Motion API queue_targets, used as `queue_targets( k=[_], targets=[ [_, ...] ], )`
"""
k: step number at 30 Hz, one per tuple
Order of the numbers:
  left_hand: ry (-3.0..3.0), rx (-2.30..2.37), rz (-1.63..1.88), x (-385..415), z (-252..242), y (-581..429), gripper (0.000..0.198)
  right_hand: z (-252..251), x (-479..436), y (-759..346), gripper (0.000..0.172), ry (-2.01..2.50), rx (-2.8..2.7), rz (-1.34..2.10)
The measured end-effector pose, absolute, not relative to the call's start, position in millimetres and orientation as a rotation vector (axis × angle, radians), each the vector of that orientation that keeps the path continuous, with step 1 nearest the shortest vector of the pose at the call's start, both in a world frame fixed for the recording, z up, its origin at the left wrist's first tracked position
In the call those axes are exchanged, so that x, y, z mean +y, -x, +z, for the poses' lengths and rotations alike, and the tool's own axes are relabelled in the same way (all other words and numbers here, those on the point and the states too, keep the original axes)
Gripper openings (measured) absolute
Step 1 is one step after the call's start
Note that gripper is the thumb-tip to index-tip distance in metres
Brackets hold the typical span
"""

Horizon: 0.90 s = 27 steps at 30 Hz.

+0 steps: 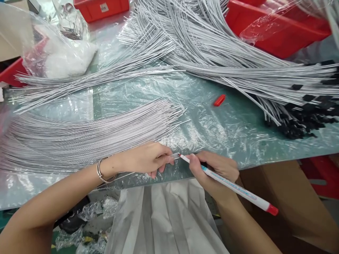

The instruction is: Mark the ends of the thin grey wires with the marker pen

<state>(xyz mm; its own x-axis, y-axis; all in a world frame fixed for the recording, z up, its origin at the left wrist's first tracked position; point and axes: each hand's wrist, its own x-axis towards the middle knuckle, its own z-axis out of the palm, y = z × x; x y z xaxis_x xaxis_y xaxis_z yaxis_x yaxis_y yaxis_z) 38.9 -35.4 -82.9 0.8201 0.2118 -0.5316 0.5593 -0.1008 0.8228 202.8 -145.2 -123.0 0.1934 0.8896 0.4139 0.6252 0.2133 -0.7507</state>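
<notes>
My right hand [212, 167] is closed around a white marker pen [233, 187] with a red end, its tip pointing left. The tip touches, or almost touches, a small clear piece [175, 155] that sticks out of my left hand [148, 158]. The fingers of that hand are pinched together on the piece, and a thin grey wire [124, 175] runs out below the wrist; whether the two are joined is hidden. A red pen cap [219, 100] lies apart on the plastic-covered table [209, 130]. Just beyond my left hand spreads a flat bundle of grey wires [92, 141].
More grey wires [201, 42] are heaped at the back, with black connectors [304, 113] at their right ends. Red bins [275, 31] stand behind, and a clear bag of white material [66, 56] lies back left. Below the table edge on the right is a cardboard box [293, 197].
</notes>
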Motion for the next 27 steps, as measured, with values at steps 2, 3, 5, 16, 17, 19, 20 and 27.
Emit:
queue_targets(
  k=[2,3,5,16,17,19,20,27],
  targets=[
    [-1.682,0.61,-0.325,-35.7,-83.1,-38.9,0.035,-122.1,-144.9,-202.8,0.025,1.494,-1.528,0.337],
    [-1.684,0.61,-0.325,-35.8,-83.3,-38.9,0.036,-121.5,-144.8,-202.9,0.026,1.495,-1.533,0.334],
    [-1.689,0.613,-0.322,-36.2,-83.6,-39.2,0.036,-120.2,-144.8,-203.0,0.028,1.502,-1.538,0.329],
    [-1.688,0.62,-0.314,-37.8,-84.6,-38.1,0.034,-122.7,-144.4,-204.0,0.029,1.44,-1.523,0.3],
    [-1.692,0.62,-0.311,-37.8,-85.1,-38.0,0.035,-123.3,-144.6,-204.5,0.029,1.438,-1.523,0.297],
    [-1.7,0.624,-0.305,-37.8,-86.2,-38.0,0.035,-124.5,-145.1,-205.1,0.028,1.436,-1.526,0.295],
    [-1.702,0.626,-0.304,-37.7,-86.6,-38.0,0.035,-125.0,-145.4,-205.3,0.028,1.432,-1.527,0.297],
    [-1.702,0.632,-0.299,-39.4,-85.9,-37.2,0.037,-125.8,-145.2,-204.5,0.028,1.426,-1.548,0.297]
  ],
)
